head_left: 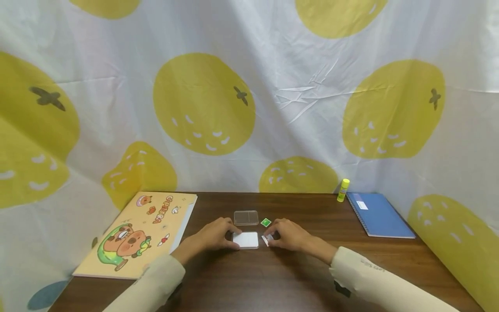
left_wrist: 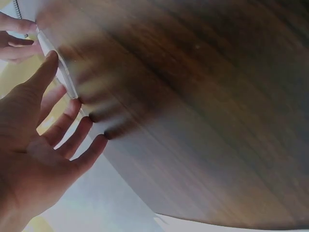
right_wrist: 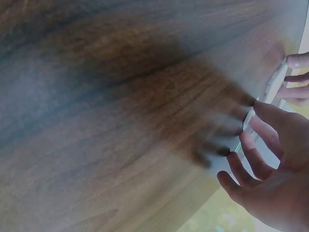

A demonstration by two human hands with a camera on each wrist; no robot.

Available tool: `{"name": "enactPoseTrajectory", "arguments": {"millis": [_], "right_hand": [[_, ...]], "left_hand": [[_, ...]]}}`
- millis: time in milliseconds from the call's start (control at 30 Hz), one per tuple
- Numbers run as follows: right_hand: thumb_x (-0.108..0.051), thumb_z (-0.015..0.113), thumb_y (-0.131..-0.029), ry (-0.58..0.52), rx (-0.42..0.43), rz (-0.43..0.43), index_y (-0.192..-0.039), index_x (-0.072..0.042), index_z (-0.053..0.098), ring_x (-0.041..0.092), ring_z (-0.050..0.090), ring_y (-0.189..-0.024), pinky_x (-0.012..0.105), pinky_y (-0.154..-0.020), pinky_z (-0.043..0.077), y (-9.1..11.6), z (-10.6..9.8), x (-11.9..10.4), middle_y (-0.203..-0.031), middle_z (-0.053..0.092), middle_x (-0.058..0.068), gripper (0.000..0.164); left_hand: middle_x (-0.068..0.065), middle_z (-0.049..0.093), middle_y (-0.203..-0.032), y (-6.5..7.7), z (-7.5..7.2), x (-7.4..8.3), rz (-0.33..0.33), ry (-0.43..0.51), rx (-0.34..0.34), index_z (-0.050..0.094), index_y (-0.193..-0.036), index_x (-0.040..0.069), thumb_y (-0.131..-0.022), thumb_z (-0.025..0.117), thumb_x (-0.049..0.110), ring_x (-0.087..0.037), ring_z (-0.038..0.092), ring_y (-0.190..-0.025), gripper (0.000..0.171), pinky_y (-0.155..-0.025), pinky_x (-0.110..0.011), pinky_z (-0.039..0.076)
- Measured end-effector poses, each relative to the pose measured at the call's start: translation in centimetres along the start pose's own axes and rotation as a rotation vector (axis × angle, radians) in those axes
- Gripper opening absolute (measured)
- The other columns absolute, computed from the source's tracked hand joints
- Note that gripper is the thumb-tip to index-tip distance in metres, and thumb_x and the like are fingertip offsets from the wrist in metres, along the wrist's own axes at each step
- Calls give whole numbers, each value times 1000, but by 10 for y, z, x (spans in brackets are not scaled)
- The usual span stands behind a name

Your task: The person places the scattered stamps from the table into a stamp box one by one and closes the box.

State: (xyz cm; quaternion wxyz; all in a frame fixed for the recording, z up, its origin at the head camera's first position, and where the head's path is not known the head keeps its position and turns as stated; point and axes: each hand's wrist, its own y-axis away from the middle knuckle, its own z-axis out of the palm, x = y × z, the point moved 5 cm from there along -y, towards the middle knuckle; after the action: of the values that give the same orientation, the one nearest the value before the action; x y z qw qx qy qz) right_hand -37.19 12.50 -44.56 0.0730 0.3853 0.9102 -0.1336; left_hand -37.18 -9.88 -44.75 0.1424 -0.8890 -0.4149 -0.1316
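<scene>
In the head view a small clear case with a white stack inside [head_left: 246,240] lies flat on the table. My left hand [head_left: 216,234] holds it by its left end, thumb at the near corner and a finger at the far one. Just right of the case, my right hand [head_left: 288,235] pinches a small white-edged card [head_left: 267,240] between thumb and fingers; the hand hides part of that card. A clear lid [head_left: 246,218] lies beyond the case. Beside that lid sits a small green diamond-turned piece with a white border [head_left: 266,222].
A capybara folder [head_left: 156,234] covers the table's left side. At the back right stand a yellow glue stick [head_left: 343,190] and a blue spiral notebook [head_left: 382,216]. Behind the brown table [head_left: 241,281] hangs a fruit-print curtain [head_left: 273,130].
</scene>
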Motion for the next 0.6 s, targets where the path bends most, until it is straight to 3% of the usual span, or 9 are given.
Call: {"name": "enactPoseTrajectory", "arguments": {"millis": [233, 600], "right_hand": [[-23, 82, -89, -4, 11, -31, -108, -11, 81, 24, 68, -100, 41, -85, 56, 1, -5, -4, -107, 74, 6, 22], [-17, 82, -90, -30, 17, -63, -104, -12, 81, 23, 69, -96, 39, -85, 56, 4, -4, -5, -101, 74, 4, 15]], "left_hand": [[-6, 67, -103, -2, -1, 1, -10, 9, -6, 79, -119, 8, -81, 90, 34, -20, 57, -94, 47, -84, -39, 51], [-6, 67, -101, -2, 0, 1, -2, 15, 3, 79, -116, 7, -80, 91, 33, -20, 58, -91, 46, -79, -38, 51]]}}
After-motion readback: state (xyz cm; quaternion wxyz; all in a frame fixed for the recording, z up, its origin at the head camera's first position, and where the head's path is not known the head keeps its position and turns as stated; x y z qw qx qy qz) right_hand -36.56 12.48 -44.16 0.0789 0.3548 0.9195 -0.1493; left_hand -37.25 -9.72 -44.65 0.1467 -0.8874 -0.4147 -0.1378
